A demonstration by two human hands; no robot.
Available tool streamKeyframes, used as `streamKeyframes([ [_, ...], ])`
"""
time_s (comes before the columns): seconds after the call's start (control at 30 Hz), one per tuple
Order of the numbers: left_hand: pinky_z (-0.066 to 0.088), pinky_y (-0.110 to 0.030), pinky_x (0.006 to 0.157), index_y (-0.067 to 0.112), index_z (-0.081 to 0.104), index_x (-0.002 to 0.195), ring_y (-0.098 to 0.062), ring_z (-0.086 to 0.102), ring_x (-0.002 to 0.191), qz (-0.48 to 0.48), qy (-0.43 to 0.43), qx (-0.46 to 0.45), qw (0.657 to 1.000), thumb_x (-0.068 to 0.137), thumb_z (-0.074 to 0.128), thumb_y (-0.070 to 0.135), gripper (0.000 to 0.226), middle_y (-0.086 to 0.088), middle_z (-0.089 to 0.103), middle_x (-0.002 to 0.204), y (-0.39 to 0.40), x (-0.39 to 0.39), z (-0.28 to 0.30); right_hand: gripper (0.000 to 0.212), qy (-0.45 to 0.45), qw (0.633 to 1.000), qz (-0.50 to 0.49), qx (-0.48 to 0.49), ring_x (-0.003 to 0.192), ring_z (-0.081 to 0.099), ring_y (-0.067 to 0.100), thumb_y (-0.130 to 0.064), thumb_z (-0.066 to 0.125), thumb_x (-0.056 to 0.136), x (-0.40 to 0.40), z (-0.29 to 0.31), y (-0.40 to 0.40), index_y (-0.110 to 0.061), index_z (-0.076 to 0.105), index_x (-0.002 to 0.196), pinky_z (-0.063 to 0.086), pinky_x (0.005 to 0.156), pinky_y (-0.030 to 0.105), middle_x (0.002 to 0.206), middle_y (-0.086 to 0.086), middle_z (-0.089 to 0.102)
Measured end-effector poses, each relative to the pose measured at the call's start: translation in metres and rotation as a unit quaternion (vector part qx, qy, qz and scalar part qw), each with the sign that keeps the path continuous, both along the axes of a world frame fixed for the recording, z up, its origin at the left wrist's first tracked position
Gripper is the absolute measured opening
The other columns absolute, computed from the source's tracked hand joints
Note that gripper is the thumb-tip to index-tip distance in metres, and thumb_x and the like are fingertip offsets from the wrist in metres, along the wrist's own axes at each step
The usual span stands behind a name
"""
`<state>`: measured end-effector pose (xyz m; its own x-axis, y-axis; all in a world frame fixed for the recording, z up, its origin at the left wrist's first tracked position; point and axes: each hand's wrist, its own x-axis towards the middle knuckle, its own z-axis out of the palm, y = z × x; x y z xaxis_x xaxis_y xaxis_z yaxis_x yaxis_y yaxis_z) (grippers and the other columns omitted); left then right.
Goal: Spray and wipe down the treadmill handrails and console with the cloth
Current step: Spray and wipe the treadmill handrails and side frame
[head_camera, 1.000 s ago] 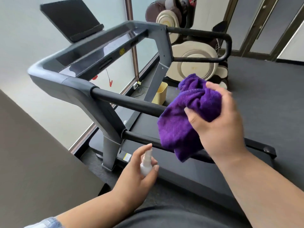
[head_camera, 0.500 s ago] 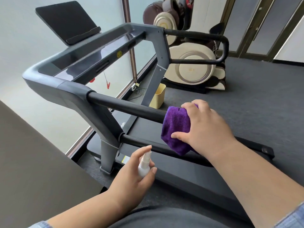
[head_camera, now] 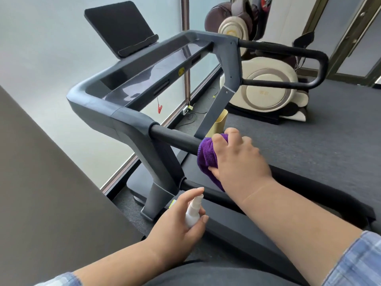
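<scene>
A purple cloth (head_camera: 206, 155) is wrapped over the near black handrail (head_camera: 175, 137) of the grey treadmill. My right hand (head_camera: 237, 159) grips the cloth around that rail, fingers curled over the top. Lower down, my left hand (head_camera: 181, 226) holds a small white spray bottle (head_camera: 192, 211), index finger above its nozzle, beside the treadmill's lower side rail. The glossy console (head_camera: 152, 77) runs across the top of the frame, with a black tablet stand (head_camera: 121, 27) behind it. The far handrail loop (head_camera: 305, 52) curves at the right.
A brown wall or panel (head_camera: 51, 193) fills the left foreground. A cream and brown massage chair (head_camera: 266, 85) stands beyond the treadmill. A yellow bin (head_camera: 220, 120) sits by the window. A red safety clip (head_camera: 159, 108) dangles under the console. Grey carpet lies to the right.
My right hand has brought the cloth down from the air onto the near handrail and now slides it along the rail toward the console. The left hand with the bottle barely moved.
</scene>
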<state>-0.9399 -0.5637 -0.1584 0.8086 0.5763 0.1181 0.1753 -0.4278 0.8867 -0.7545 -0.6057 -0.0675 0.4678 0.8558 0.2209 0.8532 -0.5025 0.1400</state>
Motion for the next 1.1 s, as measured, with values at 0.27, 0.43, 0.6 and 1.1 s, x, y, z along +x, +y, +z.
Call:
streamKeyframes([
  [0.27,0.048,-0.016,0.077,0.067,0.034,0.127,-0.011,0.064,0.089,0.013,-0.009,0.005,1.000,0.083,0.059,0.046,0.054,0.016,0.064,0.101,0.063,-0.034,-0.002,0.059,0.021,0.999,0.031,0.014,0.103,0.052,0.034,-0.045,0.065,0.089,-0.043,0.008,0.099,-0.021,0.035,0.132,0.049,0.076,0.041,0.134,0.013,0.035],
  [0.43,0.049,-0.020,0.078,0.063,0.034,0.131,-0.012,0.065,0.090,0.002,-0.010,0.030,1.000,0.084,0.059,0.045,0.056,0.017,0.065,0.101,0.094,-0.050,-0.007,0.073,0.025,0.999,0.027,0.007,0.107,0.049,0.033,-0.060,0.073,0.075,-0.060,0.014,0.151,-0.019,0.042,0.127,0.045,0.077,0.041,0.128,0.012,0.039],
  [0.6,0.046,-0.011,0.073,0.066,0.035,0.128,-0.010,0.065,0.084,-0.046,-0.027,0.027,0.998,0.086,0.061,0.037,0.057,0.016,0.065,0.099,0.097,-0.040,-0.005,0.070,0.025,0.999,0.028,-0.001,0.103,0.050,0.033,-0.045,0.077,0.079,-0.056,0.010,0.145,-0.024,0.035,0.132,0.040,0.070,0.039,0.125,0.010,0.038],
  [1.1,0.056,-0.039,0.072,0.067,0.031,0.130,-0.010,0.064,0.077,-0.183,-0.024,0.061,0.981,0.085,0.058,0.044,0.057,0.016,0.063,0.102,0.025,0.011,0.001,0.071,0.083,0.996,-0.034,0.026,0.101,0.052,0.031,-0.051,0.076,0.077,-0.003,0.010,-0.001,-0.031,0.037,0.133,0.051,0.084,0.042,0.131,0.008,0.038],
])
